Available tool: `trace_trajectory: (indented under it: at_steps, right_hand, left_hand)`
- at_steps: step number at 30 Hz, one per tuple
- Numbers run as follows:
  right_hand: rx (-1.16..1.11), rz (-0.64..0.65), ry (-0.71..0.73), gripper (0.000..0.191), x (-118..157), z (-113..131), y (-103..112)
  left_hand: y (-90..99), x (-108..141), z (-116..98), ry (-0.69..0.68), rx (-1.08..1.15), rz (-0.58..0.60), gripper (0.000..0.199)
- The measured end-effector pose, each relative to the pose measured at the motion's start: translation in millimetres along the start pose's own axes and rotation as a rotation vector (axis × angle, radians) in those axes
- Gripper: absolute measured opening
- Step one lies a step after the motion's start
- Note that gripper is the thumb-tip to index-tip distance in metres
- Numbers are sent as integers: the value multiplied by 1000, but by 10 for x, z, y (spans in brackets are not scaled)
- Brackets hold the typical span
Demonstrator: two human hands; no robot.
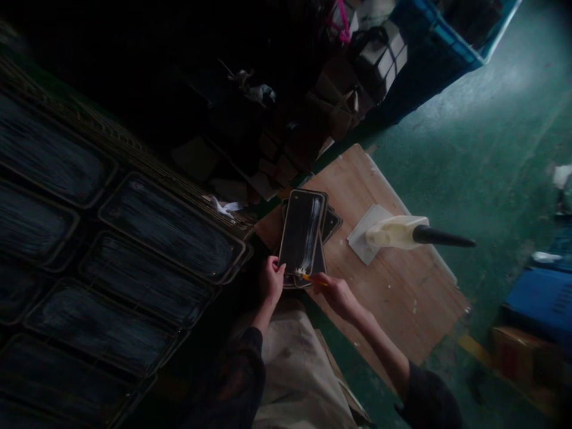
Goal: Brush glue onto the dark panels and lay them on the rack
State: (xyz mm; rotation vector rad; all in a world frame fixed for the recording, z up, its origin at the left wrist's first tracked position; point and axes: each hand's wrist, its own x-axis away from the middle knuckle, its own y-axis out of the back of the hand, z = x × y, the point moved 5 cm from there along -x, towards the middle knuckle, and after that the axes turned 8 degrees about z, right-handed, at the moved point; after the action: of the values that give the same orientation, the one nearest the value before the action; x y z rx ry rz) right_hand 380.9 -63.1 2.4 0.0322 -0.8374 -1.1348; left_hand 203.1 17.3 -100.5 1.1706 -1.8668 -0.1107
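A dark rectangular panel with rounded corners and a pale rim [297,229] lies on top of similar panels [331,223], stacked at differing angles. White streaks run along its right side. My left hand [272,279] grips the panel's lower left corner, fingers closed on its edge. In my right hand [333,291] is a thin yellow-handled brush [308,277], its pale tip touching the lower right end of the panel. The stack rests on a wooden board [388,304]. Right of it, a cream bottle with a long black nozzle [397,232] lies on a white square piece.
Rows of streaked dark panels [170,229] fill the left side. A blue crate [429,53] stands at the upper right, beside wrapped boxes [386,53]. At the right edge are a blue container [543,298] and a brown box [518,357] on the green floor.
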Motion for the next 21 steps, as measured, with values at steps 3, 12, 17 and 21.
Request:
trace_trajectory:
  at_steps: [3, 12, 17, 21]
  right_hand:
    - [-119, 41, 44, 24, -282, -88, 274]
    - [173, -490, 157, 27, -1026, -67, 1236]
    - [395, -378, 98, 30, -1153, -44, 1076]
    - [471, -182, 111, 29, -816, -61, 539]
  left_hand:
    - [16, -1, -20, -24, -66, -25, 11]
    - [-35, -68, -45, -126, -71, 156, 5]
    - [-65, -109, 48, -66, -6, 226, 5]
    - [-68, -127, 96, -36, 62, 220, 6]
